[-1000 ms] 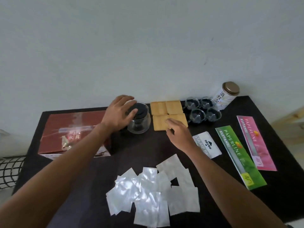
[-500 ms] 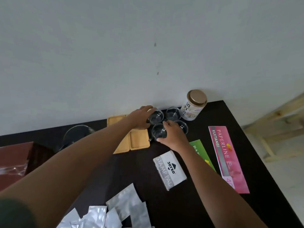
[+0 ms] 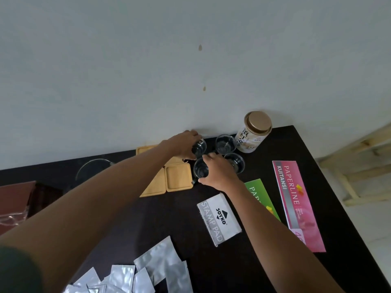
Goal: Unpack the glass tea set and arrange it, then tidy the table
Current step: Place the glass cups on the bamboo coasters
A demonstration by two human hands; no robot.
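While both hands are working the cup cluster, the left hand is curling round the far-left glass cup and the right hand is gripping the near-left glass cup, thumb low on its side. Two more cups are sitting free: one just beyond the right hand, one touching or nearly touching its knuckles, can't tell which. Bamboo coasters are lying directly left of the right hand, under the left forearm; likely the cups are heading there. Teapot is sitting well left, half hidden behind the left arm. Tea tin is standing just beyond the free cups. Risks: the cups are packed tight, so lifting either one could clink or tip a neighbour; smooth glass may slip; the left forearm could drag the coasters. Stamp pad box, receipt books and foil pouches are lying nearer the person, untidied.
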